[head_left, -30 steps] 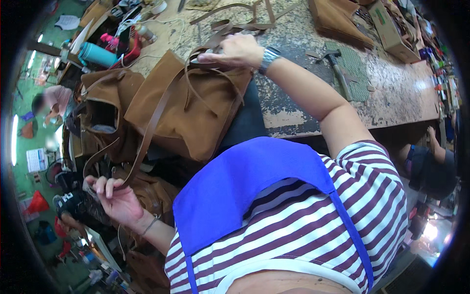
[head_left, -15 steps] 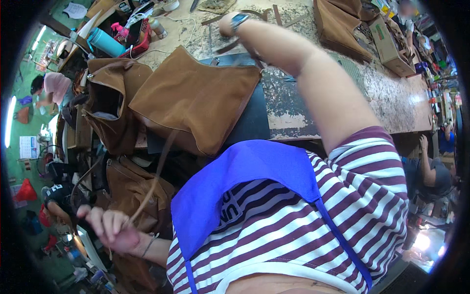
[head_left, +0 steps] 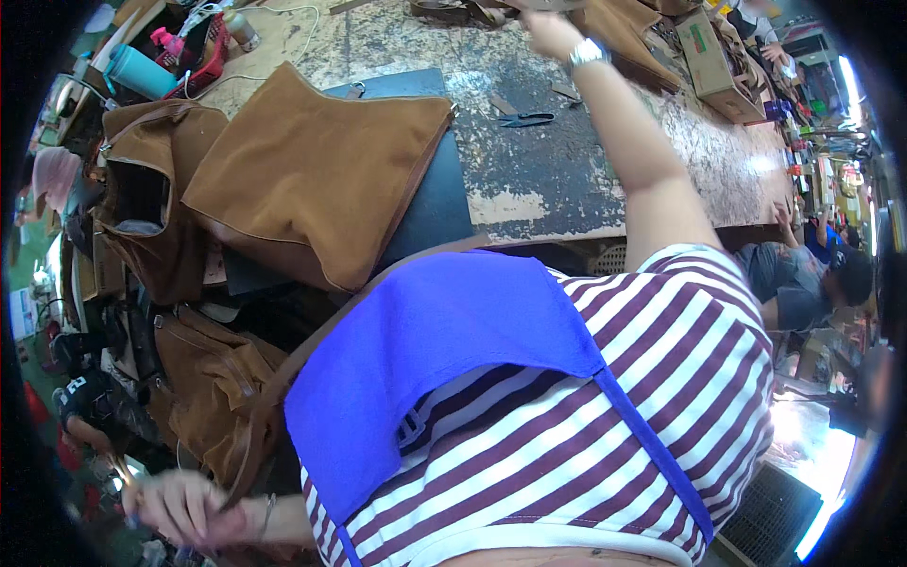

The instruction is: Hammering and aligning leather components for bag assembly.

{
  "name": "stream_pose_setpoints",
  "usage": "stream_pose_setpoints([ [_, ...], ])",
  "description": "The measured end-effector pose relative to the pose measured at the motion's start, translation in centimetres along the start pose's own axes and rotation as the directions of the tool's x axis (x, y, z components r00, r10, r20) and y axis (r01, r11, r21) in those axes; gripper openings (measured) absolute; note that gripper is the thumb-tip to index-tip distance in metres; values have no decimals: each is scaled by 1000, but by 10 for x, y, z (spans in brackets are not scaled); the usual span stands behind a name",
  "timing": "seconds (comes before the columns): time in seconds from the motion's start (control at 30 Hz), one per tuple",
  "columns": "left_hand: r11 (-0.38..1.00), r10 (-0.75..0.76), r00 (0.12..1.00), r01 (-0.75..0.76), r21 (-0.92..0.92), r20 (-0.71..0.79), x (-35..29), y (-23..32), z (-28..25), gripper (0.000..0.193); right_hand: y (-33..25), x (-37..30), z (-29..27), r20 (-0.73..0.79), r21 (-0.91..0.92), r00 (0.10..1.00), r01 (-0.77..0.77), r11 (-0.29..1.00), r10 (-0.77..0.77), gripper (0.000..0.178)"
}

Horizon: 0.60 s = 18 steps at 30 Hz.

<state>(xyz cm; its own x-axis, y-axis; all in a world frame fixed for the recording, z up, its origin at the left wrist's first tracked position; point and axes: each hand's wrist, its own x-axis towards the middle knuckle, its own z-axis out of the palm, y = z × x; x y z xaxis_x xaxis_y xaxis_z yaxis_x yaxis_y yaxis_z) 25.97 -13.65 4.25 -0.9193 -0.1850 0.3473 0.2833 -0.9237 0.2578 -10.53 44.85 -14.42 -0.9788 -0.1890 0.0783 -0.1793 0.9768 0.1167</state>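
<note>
My left hand (head_left: 184, 508), low at the left, is closed around a brown leather strap (head_left: 283, 378) that curves up across the front of my blue apron. Stretched out to the far edge of the view, my right hand (head_left: 551, 36) is beside brown leather strips (head_left: 463, 11); its fingers are blurred and partly hidden. A brown suede bag (head_left: 326, 175) lies on a dark mat (head_left: 430, 208) on the worn table. Small dark thread snips (head_left: 526, 120) rest on the tabletop, to the right of the mat.
Another brown bag (head_left: 151, 184) stands agape at the left, with one more bag (head_left: 213, 392) below it. A turquoise bottle (head_left: 142, 72) and red basket (head_left: 210, 61) are at the far left. Far right are a brown bag (head_left: 628, 42) and a cardboard box (head_left: 713, 71).
My right hand has swung right and farther away over the table. My left hand has moved lower, and the strap now bends across my apron. The whole view has shifted.
</note>
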Motion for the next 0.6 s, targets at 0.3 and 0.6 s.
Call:
stream_pose_setpoints([
  [0.3,713,-697,711,701,-9,95,51,-179,34,30,-9,-101,44,18,373,980,-190,908,198,22],
  [0.6,395,-745,318,918,4,587,60,-219,64,6,-88,-93,55,-125,543,970,-110,832,209,22],
])
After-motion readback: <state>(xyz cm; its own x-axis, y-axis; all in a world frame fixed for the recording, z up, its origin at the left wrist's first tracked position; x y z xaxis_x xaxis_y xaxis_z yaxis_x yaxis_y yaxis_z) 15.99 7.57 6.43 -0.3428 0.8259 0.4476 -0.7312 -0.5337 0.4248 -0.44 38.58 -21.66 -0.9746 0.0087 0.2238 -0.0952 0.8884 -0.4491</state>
